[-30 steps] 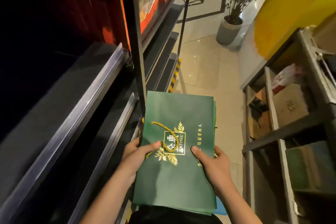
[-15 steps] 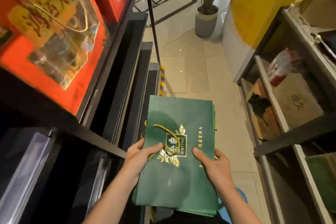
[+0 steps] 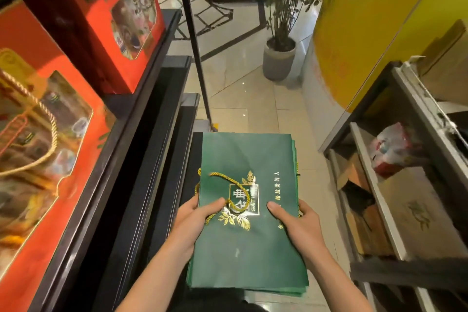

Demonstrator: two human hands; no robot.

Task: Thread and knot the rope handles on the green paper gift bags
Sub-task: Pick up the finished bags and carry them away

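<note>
Nearest the camera, both hands hold a flat stack of green paper gift bags [image 3: 247, 243] level in front of the body. The left hand [image 3: 193, 221] clasps the stack's left edge, its thumb lying over the top bag and pinning the gold rope handle [image 3: 229, 194] against the paper. The right hand [image 3: 297, 221] clasps the right edge, thumb flat on the printed face, the other fingers hidden beneath. So each hand's grip is closed around the stack and has nothing else in it.

The rope loops loosely across the gold emblem on the top bag, and another strand shows at the stack's right edge. Whether its ends are knotted cannot be told from here.

The step in hand seems to be carrying finished bags towards a place to set them down. To do it well, keep the stack level and squared, thumbs pressing so the top bag does not slide, and keep the loose rope from snagging on the shelf edges.

To the left stand dark shelves [image 3: 141, 149] with red gift boxes [image 3: 45, 149]. To the right is a shelf unit [image 3: 379, 185] holding cardboard. Farther off, a potted plant [image 3: 279, 58] stands on the tiled floor.
</note>
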